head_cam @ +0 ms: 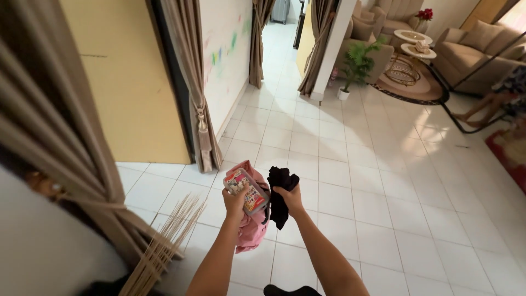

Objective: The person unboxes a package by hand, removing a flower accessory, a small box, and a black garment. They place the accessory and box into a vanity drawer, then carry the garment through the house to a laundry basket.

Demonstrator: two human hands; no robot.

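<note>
The left hand grips a pink fabric backpack just left of the right hand, which clutches a black crumpled cloth. A tied beige curtain hangs ahead on the left; a small green potted plant stands far ahead, before a beige upholstered armchair.

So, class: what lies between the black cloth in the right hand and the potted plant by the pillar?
Only bare white floor tiles lie between the black cloth and potted plant, seen in the head view.

At the lower centre of the frame our left hand grips a pink bag with a colourful box, while our right hand clutches a black cloth over the white tiled floor.
</note>
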